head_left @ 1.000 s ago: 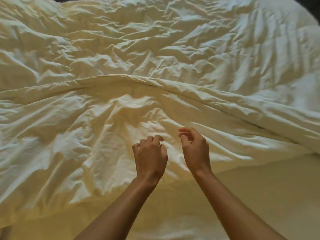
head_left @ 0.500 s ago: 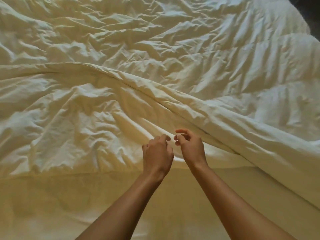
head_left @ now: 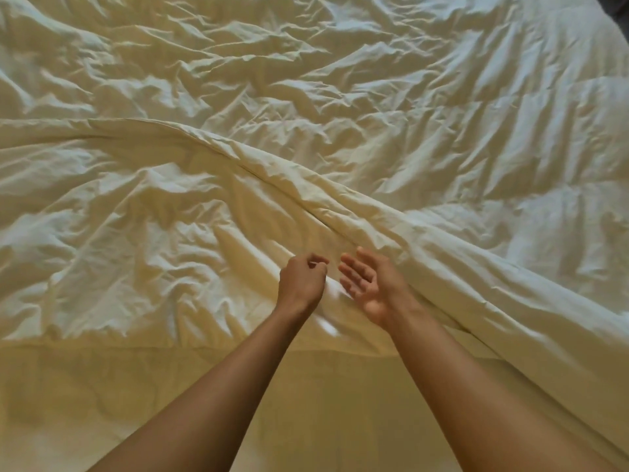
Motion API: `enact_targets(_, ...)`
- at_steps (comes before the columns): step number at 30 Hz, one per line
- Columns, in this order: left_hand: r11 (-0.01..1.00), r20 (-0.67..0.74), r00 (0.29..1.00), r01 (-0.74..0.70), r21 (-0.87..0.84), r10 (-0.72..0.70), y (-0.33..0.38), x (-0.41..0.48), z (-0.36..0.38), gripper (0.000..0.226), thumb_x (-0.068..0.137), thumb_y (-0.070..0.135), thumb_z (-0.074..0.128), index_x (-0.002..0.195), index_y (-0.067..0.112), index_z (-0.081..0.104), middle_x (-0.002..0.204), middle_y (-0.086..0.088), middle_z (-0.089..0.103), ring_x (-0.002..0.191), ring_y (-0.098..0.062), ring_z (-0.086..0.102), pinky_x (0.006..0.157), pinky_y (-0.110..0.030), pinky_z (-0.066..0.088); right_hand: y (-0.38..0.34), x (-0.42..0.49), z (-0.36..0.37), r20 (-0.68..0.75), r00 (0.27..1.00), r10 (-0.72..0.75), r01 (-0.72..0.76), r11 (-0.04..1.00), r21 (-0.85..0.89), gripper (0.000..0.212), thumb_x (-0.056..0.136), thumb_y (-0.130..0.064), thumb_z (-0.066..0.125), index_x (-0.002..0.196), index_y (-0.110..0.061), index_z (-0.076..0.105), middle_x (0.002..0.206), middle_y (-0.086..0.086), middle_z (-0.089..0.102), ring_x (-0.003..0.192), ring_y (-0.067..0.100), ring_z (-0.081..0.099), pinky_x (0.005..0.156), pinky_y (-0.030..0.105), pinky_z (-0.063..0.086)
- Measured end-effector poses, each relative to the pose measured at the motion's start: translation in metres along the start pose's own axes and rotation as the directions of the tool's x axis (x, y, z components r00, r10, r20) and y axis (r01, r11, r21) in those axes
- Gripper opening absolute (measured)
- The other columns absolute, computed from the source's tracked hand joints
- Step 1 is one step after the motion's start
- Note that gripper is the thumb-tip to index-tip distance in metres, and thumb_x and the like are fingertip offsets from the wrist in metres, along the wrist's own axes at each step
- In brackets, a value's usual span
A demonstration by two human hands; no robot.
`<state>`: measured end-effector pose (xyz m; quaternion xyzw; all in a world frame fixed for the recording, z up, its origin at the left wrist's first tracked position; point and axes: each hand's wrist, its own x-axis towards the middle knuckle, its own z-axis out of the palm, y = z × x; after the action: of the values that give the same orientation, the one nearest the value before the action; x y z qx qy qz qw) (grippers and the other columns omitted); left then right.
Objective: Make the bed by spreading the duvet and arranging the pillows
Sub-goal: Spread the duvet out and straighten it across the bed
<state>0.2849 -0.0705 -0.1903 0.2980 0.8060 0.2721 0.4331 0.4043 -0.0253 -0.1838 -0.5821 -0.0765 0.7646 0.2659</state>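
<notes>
A crumpled cream duvet (head_left: 340, 97) covers most of the bed, and its thick folded edge (head_left: 374, 212) runs diagonally from the left down to the lower right. My left hand (head_left: 301, 282) is curled into a fist low over the duvet. Creases in the fabric run up into it, so it seems to pinch the cloth. Just to its right, my right hand (head_left: 371, 284) hovers palm up with fingers spread, holding nothing, beside the folded edge. No pillows are in view.
The smooth cream bottom sheet (head_left: 102, 386) shows along the near side of the bed, under my forearms. A dark strip of the room (head_left: 617, 8) appears past the bed's far right corner.
My right hand has uncurled and turned palm up. Both hands stayed close together near the folded edge. The view shifted, so more of the bottom sheet shows in front.
</notes>
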Motion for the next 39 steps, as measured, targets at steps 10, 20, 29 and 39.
enact_targets(10, 0.944, -0.064, 0.986, 0.127, -0.304, -0.153, 0.042, 0.100, 0.016, 0.011, 0.087, 0.027, 0.060, 0.081, 0.019, 0.066, 0.088, -0.008, 0.072, 0.094, -0.033, 0.069, 0.090, -0.049, 0.056, -0.040, 0.048, 0.027, -0.181, 0.970, 0.164, -0.078, 0.910, 0.406, 0.036, 0.093, -0.036, 0.064, 0.107, -0.003, 0.060, 0.106, 0.008, 0.063, 0.093, 0.021, 0.060, 0.085, 0.039, 0.050)
enact_targets(20, 0.708, -0.057, 0.891, 0.317, -0.631, -0.450, 0.051, 0.122, 0.038, 0.030, 0.082, 0.025, 0.077, 0.094, -0.001, 0.067, 0.072, -0.011, 0.071, 0.051, -0.018, 0.066, 0.047, -0.026, 0.053, -0.028, 0.063, 0.024, -0.356, 0.928, 0.110, 0.090, 0.861, 0.500, 0.022, 0.088, -0.023, 0.071, 0.094, -0.004, 0.062, 0.083, 0.009, 0.063, 0.076, 0.020, 0.063, 0.073, 0.036, 0.060)
enact_targets(29, 0.881, -0.464, 0.750, -0.419, 0.220, 0.472, 0.065, 0.121, 0.024, 0.023, 0.089, 0.028, 0.062, 0.108, 0.017, 0.054, 0.108, -0.001, 0.054, 0.102, -0.020, 0.049, 0.089, -0.030, 0.037, -0.087, 0.084, 0.033, -0.394, 0.746, -0.537, 0.480, 0.843, -0.241, 0.037, 0.091, -0.033, 0.066, 0.057, -0.019, 0.061, 0.057, -0.004, 0.066, 0.053, 0.009, 0.060, 0.063, 0.033, 0.055)
enact_targets(39, 0.477, -0.038, 0.590, -0.613, 0.630, 0.807, 0.068, 0.172, 0.026, 0.029, 0.090, -0.002, 0.055, 0.108, 0.012, 0.072, 0.104, -0.009, 0.075, 0.099, -0.030, 0.070, 0.095, -0.043, 0.050, -0.063, 0.060, 0.017, -0.016, 0.514, -0.858, 0.591, 0.368, -0.718, 0.027, 0.091, -0.047, 0.066, 0.089, -0.020, 0.064, 0.065, -0.004, 0.064, 0.058, 0.013, 0.064, 0.062, 0.041, 0.056)
